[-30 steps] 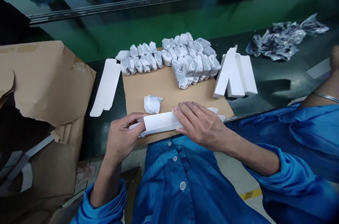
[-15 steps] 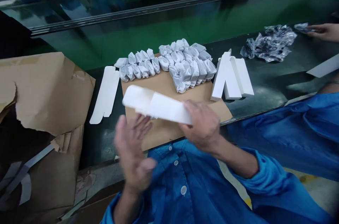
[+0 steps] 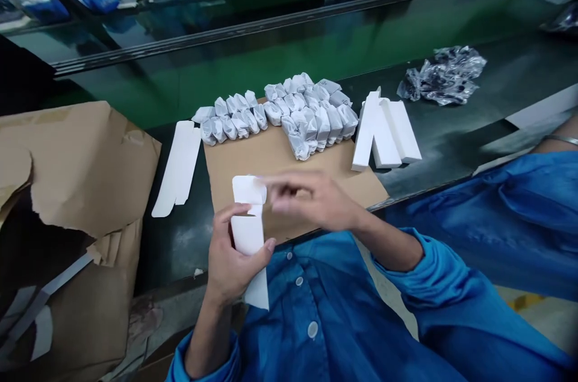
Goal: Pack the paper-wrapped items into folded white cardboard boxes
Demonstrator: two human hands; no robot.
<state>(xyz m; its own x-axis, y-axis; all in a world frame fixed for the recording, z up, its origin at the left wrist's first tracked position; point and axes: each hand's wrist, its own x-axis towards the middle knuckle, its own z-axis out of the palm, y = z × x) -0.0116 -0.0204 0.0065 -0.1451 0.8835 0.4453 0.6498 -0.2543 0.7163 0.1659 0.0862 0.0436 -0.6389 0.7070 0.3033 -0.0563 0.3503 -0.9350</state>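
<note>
Dark counter (image 3: 180, 252): three boxes (image 3: 366, 132) look formed, one blank (image 3: 178, 168) lies flat. My left hand (image 3: 232, 264) grips an open carton (image 3: 247, 234), flap (image 3: 246, 189) unclosed, at the cardboard (image 3: 244, 156) edge; right hand (image 3: 320, 198) blurs near it, grip unclear.

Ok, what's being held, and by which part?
The left hand grips a long white cardboard box near its open, flapped end; whether the blurred right hand touches it cannot be told.
</note>
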